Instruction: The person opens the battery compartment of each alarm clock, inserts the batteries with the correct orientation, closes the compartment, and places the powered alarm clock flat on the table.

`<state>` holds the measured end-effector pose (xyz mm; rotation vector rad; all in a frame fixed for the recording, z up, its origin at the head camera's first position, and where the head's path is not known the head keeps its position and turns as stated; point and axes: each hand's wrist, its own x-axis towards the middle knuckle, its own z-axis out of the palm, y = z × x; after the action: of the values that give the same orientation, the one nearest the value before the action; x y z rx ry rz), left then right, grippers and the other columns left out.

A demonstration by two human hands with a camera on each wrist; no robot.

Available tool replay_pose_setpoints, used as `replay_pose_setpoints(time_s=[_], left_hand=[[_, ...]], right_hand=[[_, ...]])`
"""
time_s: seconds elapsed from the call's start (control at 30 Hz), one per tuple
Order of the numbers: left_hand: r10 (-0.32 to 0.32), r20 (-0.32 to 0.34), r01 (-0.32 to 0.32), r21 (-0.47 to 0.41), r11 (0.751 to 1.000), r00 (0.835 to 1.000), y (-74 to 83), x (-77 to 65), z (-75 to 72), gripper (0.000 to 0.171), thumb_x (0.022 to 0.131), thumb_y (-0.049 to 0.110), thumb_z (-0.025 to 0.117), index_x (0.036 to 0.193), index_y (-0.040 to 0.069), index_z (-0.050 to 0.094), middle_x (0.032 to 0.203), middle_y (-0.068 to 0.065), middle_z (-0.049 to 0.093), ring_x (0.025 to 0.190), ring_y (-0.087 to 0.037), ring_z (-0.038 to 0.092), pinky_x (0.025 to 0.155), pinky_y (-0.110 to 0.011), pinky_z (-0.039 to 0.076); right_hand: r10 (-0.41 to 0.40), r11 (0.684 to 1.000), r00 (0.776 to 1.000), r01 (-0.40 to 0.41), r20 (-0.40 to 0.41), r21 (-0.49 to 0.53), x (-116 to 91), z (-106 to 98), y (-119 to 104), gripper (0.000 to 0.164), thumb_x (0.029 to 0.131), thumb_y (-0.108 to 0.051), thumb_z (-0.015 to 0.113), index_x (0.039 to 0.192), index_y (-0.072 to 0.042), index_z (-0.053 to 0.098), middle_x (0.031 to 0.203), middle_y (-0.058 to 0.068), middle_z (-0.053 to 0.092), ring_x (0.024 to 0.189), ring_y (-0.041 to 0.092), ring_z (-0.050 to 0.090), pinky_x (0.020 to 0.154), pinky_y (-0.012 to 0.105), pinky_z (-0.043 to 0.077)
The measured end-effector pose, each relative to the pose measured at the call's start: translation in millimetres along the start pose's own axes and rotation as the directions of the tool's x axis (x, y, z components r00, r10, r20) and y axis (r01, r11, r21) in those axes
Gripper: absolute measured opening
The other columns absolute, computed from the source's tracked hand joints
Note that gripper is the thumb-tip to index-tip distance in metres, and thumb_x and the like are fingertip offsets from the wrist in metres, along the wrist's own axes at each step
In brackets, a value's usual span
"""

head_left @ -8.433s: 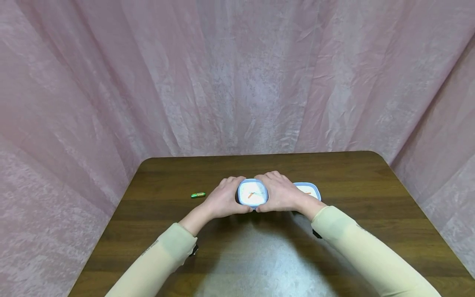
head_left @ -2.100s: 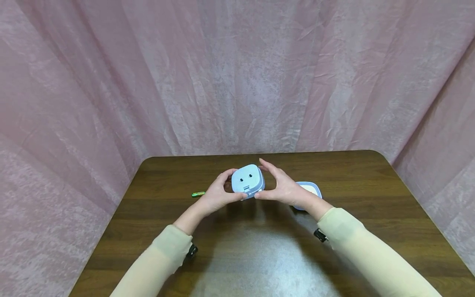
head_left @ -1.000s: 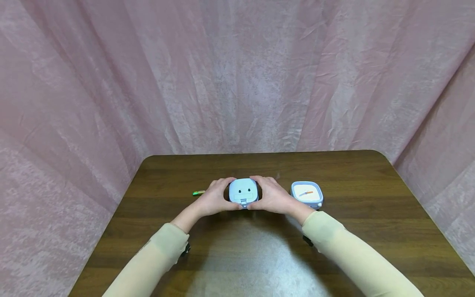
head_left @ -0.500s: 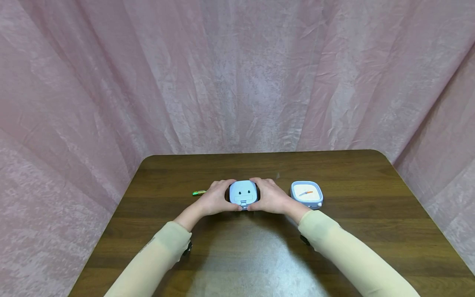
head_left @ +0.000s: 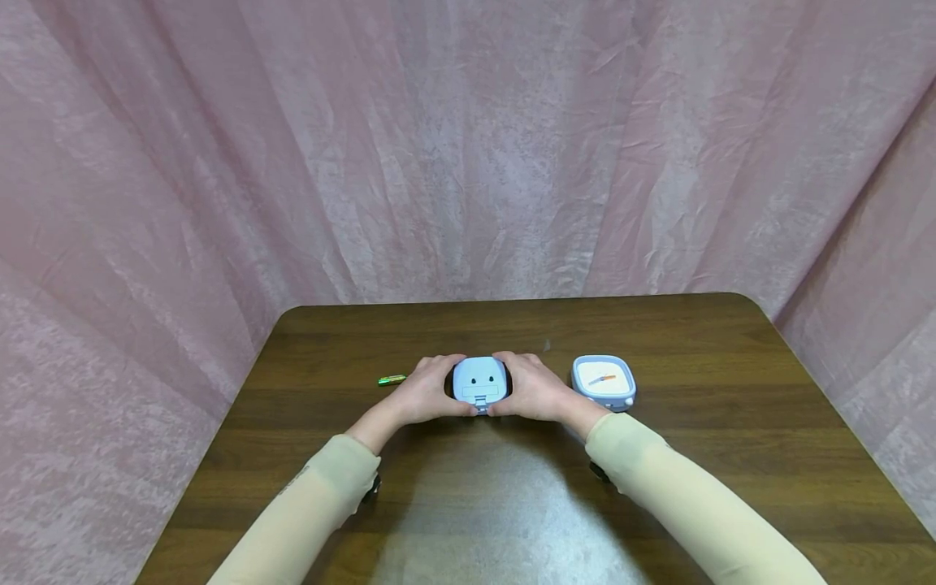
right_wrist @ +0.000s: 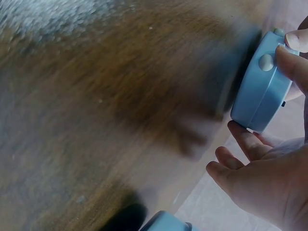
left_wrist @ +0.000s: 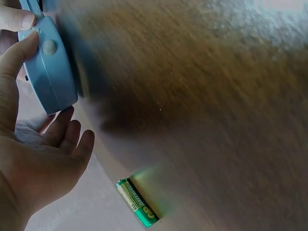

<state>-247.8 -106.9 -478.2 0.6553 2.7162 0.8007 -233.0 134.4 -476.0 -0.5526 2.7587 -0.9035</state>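
Observation:
A light-blue alarm clock is turned with its back up, showing two dark knobs and a battery cover. My left hand grips its left side between thumb and fingers. On the other side my right hand holds it the same way, both thumbs at the near edge. In the left wrist view the clock shows a round button on its side; in the right wrist view the clock sits very close to the tabletop. Whether it touches the wood I cannot tell. Its dial is hidden.
A green battery lies left of my left hand. To the right of my right hand, a second light-blue clock lies dial up. The brown wooden table ends at a pink curtain behind.
Earlier the held clock showed its dial; it was then turned over, tilted with my right fingers spread, and lowered back up. During the last second both hands have stayed nearly still around it.

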Motion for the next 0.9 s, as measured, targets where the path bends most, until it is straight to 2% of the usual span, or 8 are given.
replay_pose_setpoints(time_s=[0.63, 0.9], left_hand=[[0.001, -0.002, -0.001, -0.001, 1.0, 1.0, -2.2, 2.4, 4.0, 0.102, 0.075, 0.052, 0.088, 0.155, 0.011, 0.042, 0.147, -0.007, 0.051, 0.133, -0.029, 0.04, 0.106, -0.048, 0.04], [-0.005, 0.019, 0.005, -0.004, 1.0, 1.0, -3.5, -0.9, 2.1, 0.106, 0.075, 0.055, 0.088, 0.159, 0.014, 0.037, 0.154, -0.005, 0.046, 0.137, -0.028, 0.036, 0.108, -0.049, 0.038]], right_hand=[[-0.003, 1.0, 1.0, 0.003, -0.005, -0.011, 1.3, 1.2, 0.9, 0.096, 0.074, -0.042, 0.091, 0.151, -0.008, 0.045, 0.14, 0.005, 0.058, 0.132, 0.032, 0.044, 0.101, 0.047, 0.044], [0.011, 1.0, 1.0, -0.011, 0.001, -0.006, 0.8, 1.8, 0.9, 0.097, 0.074, -0.042, 0.092, 0.152, -0.009, 0.044, 0.139, 0.005, 0.059, 0.132, 0.032, 0.045, 0.101, 0.047, 0.044]])
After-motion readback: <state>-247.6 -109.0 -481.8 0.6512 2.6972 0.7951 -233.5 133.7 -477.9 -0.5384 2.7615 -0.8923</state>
